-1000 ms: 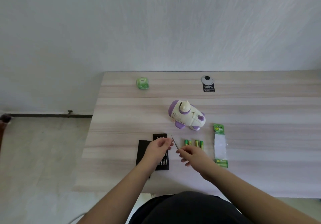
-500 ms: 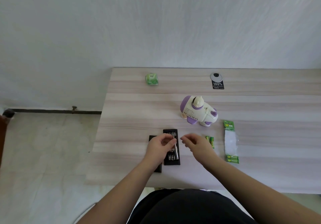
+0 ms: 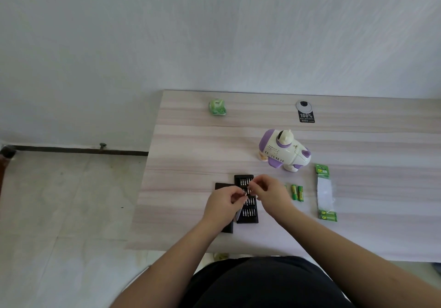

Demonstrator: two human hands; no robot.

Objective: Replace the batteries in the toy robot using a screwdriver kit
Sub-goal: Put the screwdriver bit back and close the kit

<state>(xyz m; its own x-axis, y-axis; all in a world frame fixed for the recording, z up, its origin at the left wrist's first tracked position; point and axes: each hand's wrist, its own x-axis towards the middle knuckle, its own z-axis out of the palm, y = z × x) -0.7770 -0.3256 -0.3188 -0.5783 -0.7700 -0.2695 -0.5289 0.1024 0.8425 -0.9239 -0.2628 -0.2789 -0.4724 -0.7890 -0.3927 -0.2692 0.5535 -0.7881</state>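
Observation:
The white and purple toy robot [image 3: 284, 151] stands on the wooden table [image 3: 191, 145], beyond my hands. The black screwdriver kit tray [image 3: 248, 217] lies near the front edge with rows of bits in it, and its black lid [image 3: 228, 229] lies at its left. My left hand [image 3: 220, 203] is closed around the silver screwdriver [image 3: 238, 215], whose end pokes out below the palm. My right hand [image 3: 270, 194] hovers over the tray and pinches a small metal bit [image 3: 249, 190] close to the left fingertips. Green batteries [image 3: 297, 193] lie to the right of my right hand.
A torn green battery pack [image 3: 325, 192] lies to the right of the loose batteries. A small green object [image 3: 217, 108] and a round cable grommet with a black label [image 3: 304, 112] sit at the table's far side. The table's left edge drops to a pale floor.
Both hands moved left from above the batteries to over the kit tray. The screwdriver now sits in my left hand, and my right fingers have closed on a bit.

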